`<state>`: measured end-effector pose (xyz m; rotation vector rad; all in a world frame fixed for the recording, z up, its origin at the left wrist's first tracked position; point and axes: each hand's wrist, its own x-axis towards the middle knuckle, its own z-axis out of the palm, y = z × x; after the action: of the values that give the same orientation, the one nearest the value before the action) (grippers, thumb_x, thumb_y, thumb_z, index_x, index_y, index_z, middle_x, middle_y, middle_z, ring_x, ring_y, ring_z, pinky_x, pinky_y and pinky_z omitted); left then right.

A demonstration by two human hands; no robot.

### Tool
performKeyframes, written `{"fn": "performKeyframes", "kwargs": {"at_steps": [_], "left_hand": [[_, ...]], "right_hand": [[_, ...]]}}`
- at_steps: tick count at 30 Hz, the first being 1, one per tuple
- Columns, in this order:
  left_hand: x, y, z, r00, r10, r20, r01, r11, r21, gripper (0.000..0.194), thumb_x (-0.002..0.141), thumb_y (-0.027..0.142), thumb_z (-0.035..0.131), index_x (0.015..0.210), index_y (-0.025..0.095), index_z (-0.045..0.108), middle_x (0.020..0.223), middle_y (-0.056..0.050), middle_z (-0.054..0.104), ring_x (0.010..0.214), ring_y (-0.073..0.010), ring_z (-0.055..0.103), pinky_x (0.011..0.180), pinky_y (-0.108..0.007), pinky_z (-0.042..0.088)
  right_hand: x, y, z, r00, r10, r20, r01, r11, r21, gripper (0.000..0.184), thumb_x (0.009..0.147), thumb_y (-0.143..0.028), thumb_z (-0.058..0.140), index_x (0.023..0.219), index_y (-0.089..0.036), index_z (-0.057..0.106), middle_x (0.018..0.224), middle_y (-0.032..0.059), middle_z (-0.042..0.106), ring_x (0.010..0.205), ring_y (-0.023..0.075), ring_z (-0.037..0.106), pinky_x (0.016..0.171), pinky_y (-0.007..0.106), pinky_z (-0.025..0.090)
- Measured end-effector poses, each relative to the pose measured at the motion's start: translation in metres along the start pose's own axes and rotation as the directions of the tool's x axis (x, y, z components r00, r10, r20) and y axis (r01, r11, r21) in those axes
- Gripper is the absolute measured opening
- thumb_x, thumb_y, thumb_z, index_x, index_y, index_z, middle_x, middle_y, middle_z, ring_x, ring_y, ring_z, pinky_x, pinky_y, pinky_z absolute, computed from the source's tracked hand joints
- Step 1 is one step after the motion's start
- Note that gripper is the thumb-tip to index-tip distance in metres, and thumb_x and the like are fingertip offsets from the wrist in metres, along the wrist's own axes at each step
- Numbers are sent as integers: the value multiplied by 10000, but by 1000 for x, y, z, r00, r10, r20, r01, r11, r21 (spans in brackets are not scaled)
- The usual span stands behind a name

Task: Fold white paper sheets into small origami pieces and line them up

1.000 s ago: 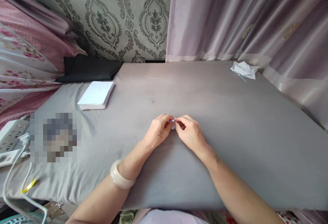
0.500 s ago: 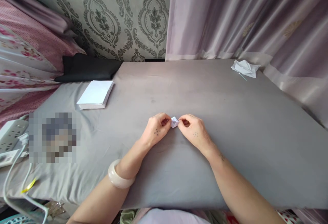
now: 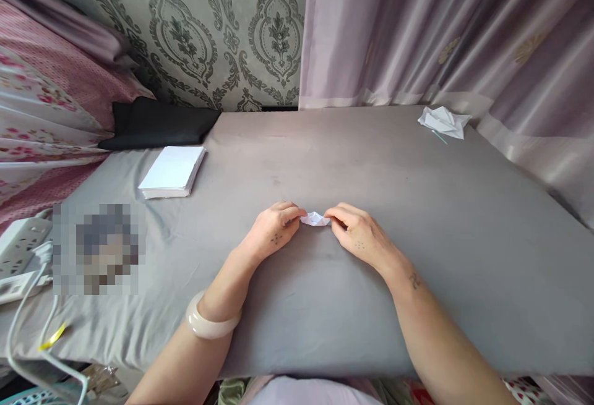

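A small folded white paper boat [image 3: 315, 219] is stretched between my two hands, just above or on the grey cloth [image 3: 334, 318]; I cannot tell which. Its long pointed ends face left and right, and its middle is slightly opened. My left hand [image 3: 277, 225] pinches the left end between thumb and fingers. At the right end, my right hand [image 3: 355, 230] has the same kind of pinch. A pale bangle [image 3: 211, 321] circles my left forearm.
Left of centre lies a stack of white paper [image 3: 174, 170], with a folded black cloth [image 3: 162, 123] behind it. More folded white paper [image 3: 444, 122] sits at the far right, beside a thin stick [image 3: 439, 136]. A power strip [image 3: 23, 244] with cables stands at the left edge.
My hands have moved apart, left hand to the left and right hand slightly to the right. The folded paper between them has been pulled from a compact diamond into a wider, flatter boat shape.
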<state>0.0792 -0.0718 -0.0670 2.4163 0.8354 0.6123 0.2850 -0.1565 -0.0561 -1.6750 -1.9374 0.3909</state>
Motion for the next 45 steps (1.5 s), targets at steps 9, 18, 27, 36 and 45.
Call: {"fn": "performKeyframes", "kwargs": {"at_steps": [9, 18, 27, 36, 45], "left_hand": [[-2, 4, -5, 995, 21, 101, -31, 995, 97, 119, 894, 178, 493, 912, 222, 602, 929, -21, 641, 820, -140, 595, 701, -233, 451], [-2, 2, -5, 974, 144, 176, -178, 963, 201, 282, 977, 243, 369, 1038, 234, 643, 955, -48, 659, 899, -167, 600, 746, -255, 450], [-2, 0, -7, 968, 172, 185, -211, 952, 222, 285, 966, 278, 407, 931, 205, 681, 958, -65, 664, 906, -176, 610, 769, -268, 461], [2, -1, -14, 937, 235, 259, -305, 912, 274, 351, 977, 343, 377, 920, 191, 688, 935, -71, 659, 922, -170, 607, 781, -258, 474], [4, -3, -7, 956, 214, 200, -254, 946, 201, 322, 953, 369, 438, 882, 202, 703, 928, -66, 668, 890, -168, 610, 735, -250, 475]], "right_hand": [[-1, -3, -2, 997, -70, 41, 72, 996, -44, 213, 942, -219, 433, 912, -268, 638, 819, 4, 600, 658, 127, 524, 620, 244, 390], [-2, -2, -4, 979, -153, 133, 177, 965, -194, 378, 942, -137, 382, 1100, -346, 655, 771, -7, 512, 624, 121, 446, 543, 246, 301], [0, -1, 0, 975, -187, 117, 212, 942, -261, 222, 955, -259, 461, 815, -224, 630, 827, 34, 613, 732, 160, 544, 592, 288, 331], [7, 0, 6, 966, -218, 139, 249, 930, -271, 235, 922, -332, 528, 740, -205, 604, 806, 40, 592, 722, 162, 544, 570, 281, 338], [5, 4, 8, 956, -277, 95, 289, 946, -146, 265, 953, -301, 466, 815, -210, 673, 850, 48, 616, 783, 164, 566, 666, 283, 410]]}}
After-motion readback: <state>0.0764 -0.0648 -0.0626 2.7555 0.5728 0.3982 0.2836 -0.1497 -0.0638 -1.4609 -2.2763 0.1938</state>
